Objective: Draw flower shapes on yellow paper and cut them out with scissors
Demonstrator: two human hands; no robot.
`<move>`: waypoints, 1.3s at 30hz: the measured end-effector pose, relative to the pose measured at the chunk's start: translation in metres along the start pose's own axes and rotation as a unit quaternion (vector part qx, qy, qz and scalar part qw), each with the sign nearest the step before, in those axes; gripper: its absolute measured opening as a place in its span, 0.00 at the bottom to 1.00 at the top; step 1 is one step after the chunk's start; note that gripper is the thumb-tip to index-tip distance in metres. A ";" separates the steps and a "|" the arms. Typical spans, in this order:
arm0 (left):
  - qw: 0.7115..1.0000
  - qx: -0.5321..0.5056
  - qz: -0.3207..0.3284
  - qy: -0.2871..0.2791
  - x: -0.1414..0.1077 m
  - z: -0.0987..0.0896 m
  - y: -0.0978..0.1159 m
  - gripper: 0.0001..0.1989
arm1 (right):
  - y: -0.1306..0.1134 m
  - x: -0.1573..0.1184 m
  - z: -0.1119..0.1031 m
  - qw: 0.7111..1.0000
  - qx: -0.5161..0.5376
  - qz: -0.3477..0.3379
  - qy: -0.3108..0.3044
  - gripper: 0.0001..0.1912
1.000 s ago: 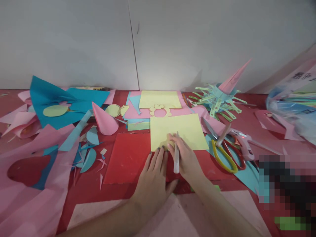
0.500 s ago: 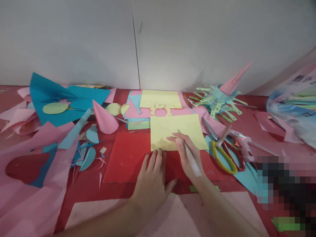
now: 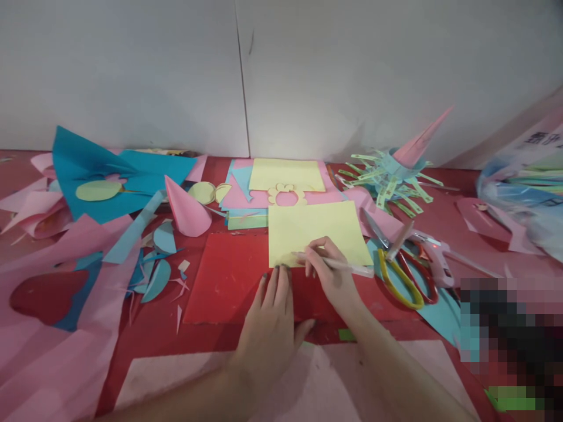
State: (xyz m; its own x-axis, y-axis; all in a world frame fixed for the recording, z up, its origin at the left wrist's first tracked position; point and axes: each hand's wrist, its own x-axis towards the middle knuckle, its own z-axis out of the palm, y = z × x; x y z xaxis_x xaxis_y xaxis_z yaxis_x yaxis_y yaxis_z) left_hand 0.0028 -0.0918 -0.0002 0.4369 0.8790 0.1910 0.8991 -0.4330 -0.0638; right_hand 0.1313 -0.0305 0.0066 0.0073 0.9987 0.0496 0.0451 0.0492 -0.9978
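Note:
A pale yellow sheet of paper (image 3: 316,225) lies partly over a red board (image 3: 235,281). My left hand (image 3: 270,313) rests flat, fingers stretched out, with its fingertips at the sheet's lower left edge. In my right hand (image 3: 332,272) is a white pen (image 3: 352,268), pinched between the fingers and tilted low to the right. The pen's tip points left, close to the sheet's lower left part; whether it touches the paper I cannot tell. Just beyond the sheet lies a yellow flower-shaped paper ring (image 3: 287,196).
Scissors with yellow and red handles (image 3: 400,281) and a pink glue gun (image 3: 435,258) lie on the right. Behind them stands a paper piece with a pink cone (image 3: 413,149). To the left are a pink cone (image 3: 189,214), blue scraps (image 3: 158,278) and pink paper (image 3: 53,363).
My right hand has turned and moved down a little. The pen now lies flatter, its tip shifted left and down toward my left fingertips. My left hand has stayed in place.

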 end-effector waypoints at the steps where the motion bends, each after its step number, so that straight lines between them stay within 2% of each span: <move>1: 1.000 0.001 -0.001 0.001 0.000 -0.001 0.000 0.30 | 0.000 0.000 0.000 1.000 -0.008 -0.001 -0.004 0.07; 7: 1.000 0.007 -0.012 -0.009 -0.001 -0.004 0.000 0.30 | -0.003 -0.001 -0.001 0.998 -0.062 -0.004 -0.019 0.11; 13: 1.000 0.010 -0.007 -0.021 -0.002 -0.003 0.000 0.30 | -0.003 -0.002 0.000 0.999 -0.047 -0.003 -0.022 0.10; 19: 1.000 0.015 -0.007 -0.018 -0.001 -0.003 0.001 0.30 | -0.006 -0.005 0.000 0.997 -0.070 -0.023 -0.007 0.11; 24: 1.000 0.021 -0.010 -0.019 -0.002 -0.004 0.000 0.30 | -0.010 -0.007 -0.001 0.992 -0.120 -0.021 0.012 0.16; 39: 0.999 0.000 -0.010 -0.032 -0.002 -0.004 0.000 0.29 | -0.004 -0.006 -0.001 0.990 -0.135 -0.007 0.030 0.16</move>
State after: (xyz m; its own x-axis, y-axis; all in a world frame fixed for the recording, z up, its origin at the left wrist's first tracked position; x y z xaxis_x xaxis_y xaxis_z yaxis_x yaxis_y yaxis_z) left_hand 0.0021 -0.0942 0.0032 0.4202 0.8983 0.1285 0.9074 -0.4157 -0.0612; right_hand 0.1321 -0.0363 0.0107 0.0637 0.9952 0.0739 0.3115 0.0505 -0.9489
